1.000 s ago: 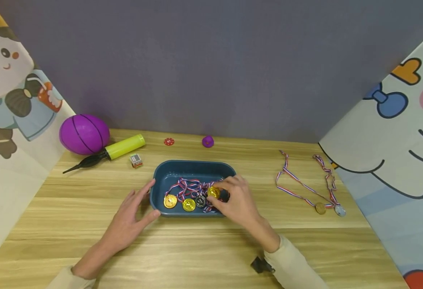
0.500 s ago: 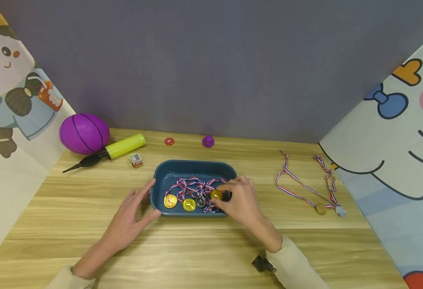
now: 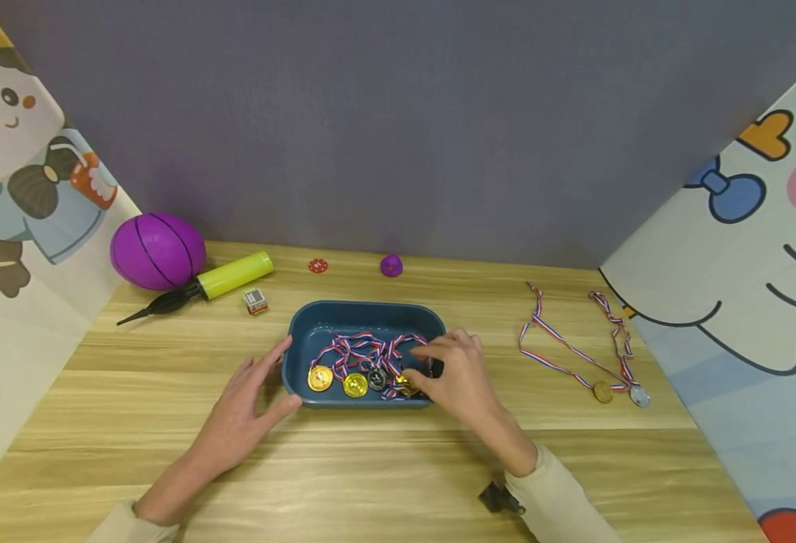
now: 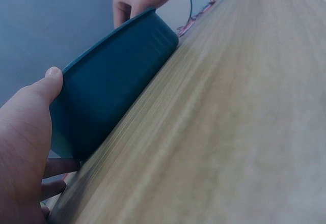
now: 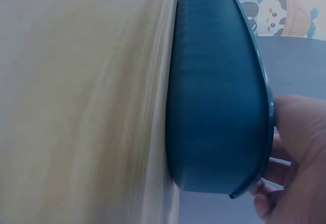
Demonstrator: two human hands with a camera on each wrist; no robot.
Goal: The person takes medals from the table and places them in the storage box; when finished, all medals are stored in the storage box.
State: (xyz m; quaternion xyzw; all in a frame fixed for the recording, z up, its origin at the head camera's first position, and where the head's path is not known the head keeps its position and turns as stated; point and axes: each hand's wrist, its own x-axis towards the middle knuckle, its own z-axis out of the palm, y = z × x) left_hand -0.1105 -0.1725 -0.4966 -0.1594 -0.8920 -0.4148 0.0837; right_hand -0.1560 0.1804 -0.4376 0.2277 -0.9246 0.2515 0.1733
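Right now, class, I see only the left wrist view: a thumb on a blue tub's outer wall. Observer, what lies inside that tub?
Observer: In the tub lie medals on striped ribbons: several gold, one dark.
Operator: What is the other hand doing?
Observer: The right hand reaches over the tub's right end and pinches a gold medal low inside it.
Operator: Anything outside the tub?
Observer: Two more ribboned medals lie on the table, to the right of the tub.
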